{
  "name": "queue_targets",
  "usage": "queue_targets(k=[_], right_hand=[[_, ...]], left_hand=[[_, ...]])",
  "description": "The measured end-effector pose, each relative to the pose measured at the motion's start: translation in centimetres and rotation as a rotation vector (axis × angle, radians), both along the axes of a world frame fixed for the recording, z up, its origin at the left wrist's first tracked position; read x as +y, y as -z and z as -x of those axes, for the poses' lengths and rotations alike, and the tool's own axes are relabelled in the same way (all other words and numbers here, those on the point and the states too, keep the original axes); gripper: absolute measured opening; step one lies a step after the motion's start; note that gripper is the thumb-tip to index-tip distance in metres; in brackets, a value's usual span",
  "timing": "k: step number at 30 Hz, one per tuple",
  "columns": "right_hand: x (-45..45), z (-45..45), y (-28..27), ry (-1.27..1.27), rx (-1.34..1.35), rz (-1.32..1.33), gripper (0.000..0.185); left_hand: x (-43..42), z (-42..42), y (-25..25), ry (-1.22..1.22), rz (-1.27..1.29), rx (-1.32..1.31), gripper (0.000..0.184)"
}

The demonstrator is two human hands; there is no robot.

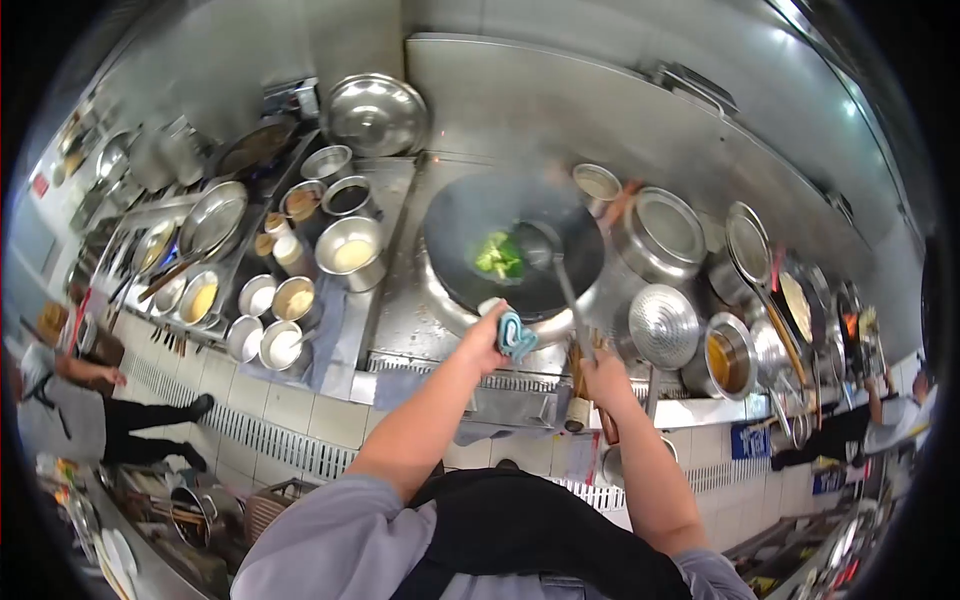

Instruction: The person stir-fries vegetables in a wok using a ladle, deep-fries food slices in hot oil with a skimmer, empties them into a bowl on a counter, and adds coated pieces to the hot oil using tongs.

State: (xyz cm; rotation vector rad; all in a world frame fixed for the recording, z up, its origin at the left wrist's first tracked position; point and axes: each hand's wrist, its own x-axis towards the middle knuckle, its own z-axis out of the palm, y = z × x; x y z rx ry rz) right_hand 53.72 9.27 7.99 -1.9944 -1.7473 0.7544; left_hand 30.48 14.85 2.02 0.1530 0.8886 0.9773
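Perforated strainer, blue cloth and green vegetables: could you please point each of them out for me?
Perforated strainer (663, 325): head view, on its round bowl.
Blue cloth (516, 337): head view, on its bunched middle.
Green vegetables (499, 257): head view, middle of the pile.

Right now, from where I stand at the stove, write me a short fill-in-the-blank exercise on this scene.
1. The folded cloth is in your ____ hand.
2. The ladle reaches down into the ____.
3. The food near the ladle's bowl is mostly ____ in colour.
4. From where you stand, the perforated skimmer lies to the ____ of the ladle.

Missing words: left; wok; green; right.
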Motion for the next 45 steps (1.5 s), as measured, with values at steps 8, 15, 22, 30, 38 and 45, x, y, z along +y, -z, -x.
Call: queue_targets(k=[8, 15, 22, 30, 38, 45], right_hand=[[-5.3, -7.3, -12.1, -0.37, -0.341, -0.002, 0.033], [3.6, -5.6, -8.9, -0.636, -0.345, 0.092, 0.037], [2.5, -1.9, -7.1, -0.373, -0.679, -0.199, 0.057], [1.0, -3.9, -15.4, -0.599, -0.442, -0.104, 0.053], [2.1, -7.2, -17.9, -0.727, -0.402, -0.017, 0.057], [4.8, 0.6, -9.5, -0.555, -0.696, -0.179, 0.051]], left_hand=[[-0.6, -3.0, 1.2, -0.281, 0.008, -0.1, 0.012], [-0.2, -2.8, -2.7, -0.326, 0.081, -0.079, 0.016], [-7.6, -2.4, 4.4, -0.268, 0.085, 0.49, 0.024], [1.8, -0.5, -0.2, -0.291, -0.045, 0.053, 0.012], [-4.3, -4.8, -5.2, -0.418, 0.043, -0.063, 0.009], [-5.3, -3.5, -1.2, -0.469, -0.01, -0.054, 0.009]])
